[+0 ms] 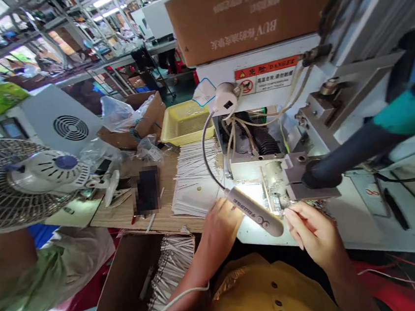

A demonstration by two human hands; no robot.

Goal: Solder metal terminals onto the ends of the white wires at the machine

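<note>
My left hand rests at the left edge of the machine's lit white base, beside a stack of white strips. Its fingertips are hidden behind the lamp head, so what it holds does not show. My right hand is closed in a pinch just below the metal head of the machine; whatever sits between thumb and finger is too small to make out. Between both hands hangs a gooseneck lamp, shining on the work spot. The thin white strips lie on white sheets on the wooden table.
Below left stands a cardboard box full of pale strips. A yellow basket sits behind the stack. A dark phone-like slab, a fan and a seated person's clothing are at left. A padded bar crosses at right.
</note>
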